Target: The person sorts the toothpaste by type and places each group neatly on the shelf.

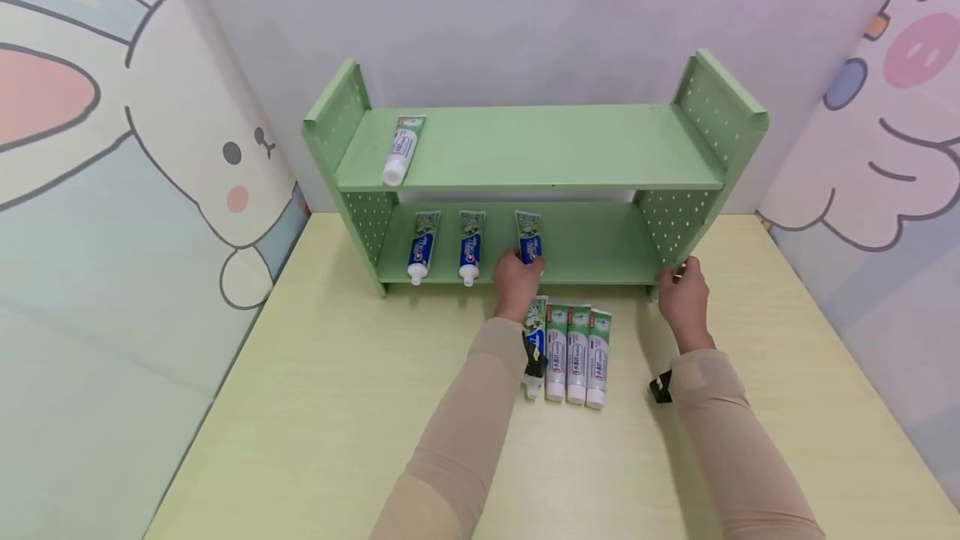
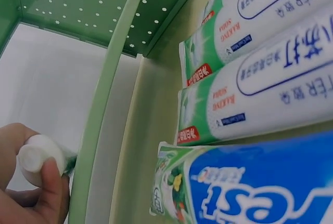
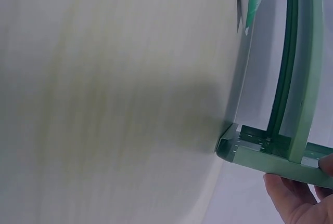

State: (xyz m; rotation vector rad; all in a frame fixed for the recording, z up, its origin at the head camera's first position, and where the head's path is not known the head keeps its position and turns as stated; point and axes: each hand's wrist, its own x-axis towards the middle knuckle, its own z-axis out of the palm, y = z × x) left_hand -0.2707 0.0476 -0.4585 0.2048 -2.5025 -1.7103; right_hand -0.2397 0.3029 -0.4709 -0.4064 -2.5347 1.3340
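Observation:
In the head view my left hand (image 1: 517, 280) grips the capped end of a blue-and-green toothpaste tube (image 1: 528, 232) on the lower shelf (image 1: 592, 248). The left wrist view shows its white cap (image 2: 34, 157) between thumb and fingers. My right hand (image 1: 684, 294) holds the right side panel of the green rack (image 1: 738, 136) near its foot, and in the right wrist view its fingertips (image 3: 276, 182) touch the panel's edge. Two more blue toothpaste tubes (image 1: 423, 244) lie to the left on the same shelf, caps toward the front.
One white toothpaste tube (image 1: 403, 148) lies at the left of the upper shelf (image 1: 540, 144). On the table (image 1: 315, 423) before the rack, a blue tube (image 1: 536, 315), partly hidden by my left wrist, lies beside three white tubes (image 1: 577, 352). Walls with cartoon figures stand on both sides.

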